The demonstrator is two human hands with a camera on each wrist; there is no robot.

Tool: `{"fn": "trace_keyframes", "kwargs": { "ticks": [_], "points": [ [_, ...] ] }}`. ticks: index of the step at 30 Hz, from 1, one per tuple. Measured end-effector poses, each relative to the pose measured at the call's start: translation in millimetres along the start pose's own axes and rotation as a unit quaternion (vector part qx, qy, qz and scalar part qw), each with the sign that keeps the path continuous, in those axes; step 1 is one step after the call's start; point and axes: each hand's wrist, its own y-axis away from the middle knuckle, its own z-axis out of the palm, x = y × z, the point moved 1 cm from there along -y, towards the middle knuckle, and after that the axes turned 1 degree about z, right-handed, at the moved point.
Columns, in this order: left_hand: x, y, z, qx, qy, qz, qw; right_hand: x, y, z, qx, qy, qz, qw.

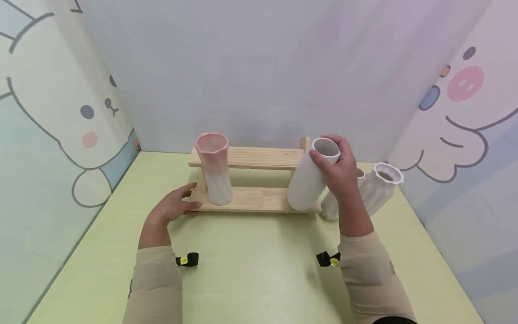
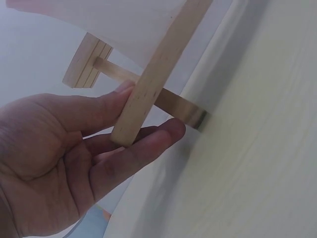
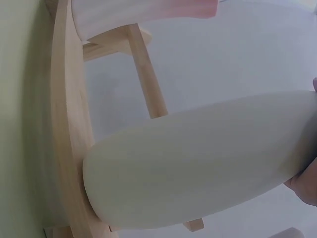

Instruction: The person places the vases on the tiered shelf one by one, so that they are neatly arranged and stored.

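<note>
A two-tier wooden rack (image 1: pixel 259 199) stands on the table. My left hand (image 1: pixel 173 206) pinches the left end of its lower board, thumb above and fingers beneath, as the left wrist view shows of the board end (image 2: pixel 133 116). My right hand (image 1: pixel 343 173) grips a smooth white vase (image 1: pixel 308 182) near its mouth. That vase leans with its top to the right, and its base is at the right part of the lower board, right against the wood in the right wrist view. A pink-and-white vase (image 1: pixel 218 175) stands upright on the lower board's left part.
Right of the rack, partly behind my right forearm, are a white vase with a scalloped rim (image 1: pixel 378 191) and another white vase (image 1: pixel 331 208). A pale wall (image 1: pixel 275 81) rises behind the rack, with cartoon-printed panels at both sides. The table (image 1: pixel 251 270) is light yellow-green.
</note>
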Motion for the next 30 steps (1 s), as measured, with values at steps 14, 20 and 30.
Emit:
{"fn": "trace_keyframes", "kwargs": {
  "ticks": [14, 20, 30],
  "points": [
    [-1.0, -2.6, -0.2, 0.0, -0.002, -0.002, 1.0, 13, -17.7, 23, 0.002, 0.0, 0.008, 1.0],
    [-1.2, -5.0, -0.5, -0.002, -0.001, 0.003, 1.0, 18, -18.6, 26, 0.027, -0.014, 0.002, 0.9995],
    [0.3, -0.7, 0.3, -0.005, -0.004, 0.011, 0.9999, 21, -13.9, 36, 0.065, -0.02, 0.013, 0.9976]
  ]
}}
